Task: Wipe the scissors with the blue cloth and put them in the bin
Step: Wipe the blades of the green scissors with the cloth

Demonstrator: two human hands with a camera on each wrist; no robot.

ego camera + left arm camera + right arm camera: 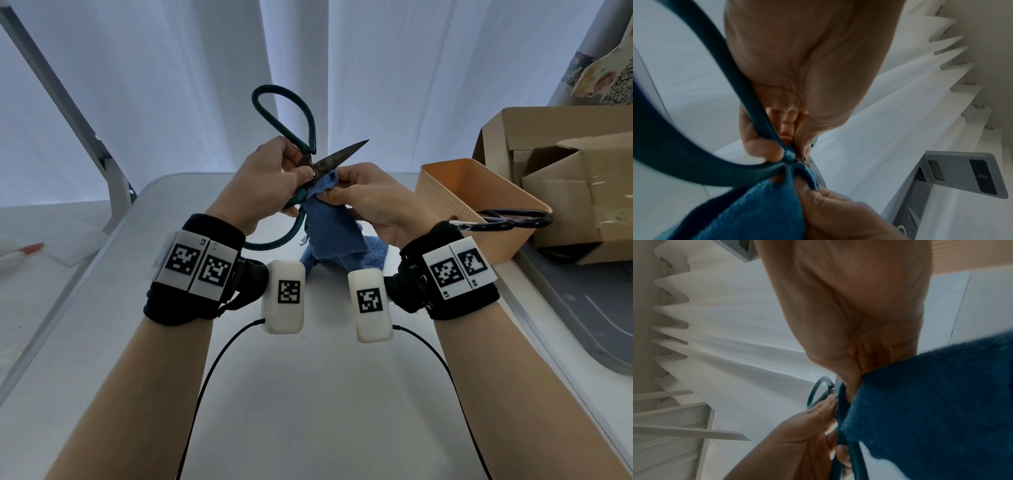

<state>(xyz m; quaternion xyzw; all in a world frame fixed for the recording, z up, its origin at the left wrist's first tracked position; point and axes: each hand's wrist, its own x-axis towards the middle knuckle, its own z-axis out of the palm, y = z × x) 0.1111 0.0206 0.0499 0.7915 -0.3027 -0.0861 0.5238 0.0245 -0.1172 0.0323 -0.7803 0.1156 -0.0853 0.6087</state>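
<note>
Scissors (310, 144) with large teal loop handles and dark blades are held up above the white table. My left hand (274, 178) grips them at the pivot, thumb on the rivet; the teal handle (694, 146) loops past it in the left wrist view. My right hand (359, 195) pinches the blue cloth (325, 222) against the lower blade near the pivot; the cloth (931, 402) hangs down to the table. The upper blade points to the right, bare. The peach bin (442, 192) stands at the right with another pair of black-handled scissors (513, 219) sticking over its rim.
Cardboard boxes (565, 171) stand behind the bin at the right. A grey tray (582, 325) lies at the right edge. A marker with an orange cap (24, 253) lies on a side surface at the left. White curtains hang behind the table (308, 394).
</note>
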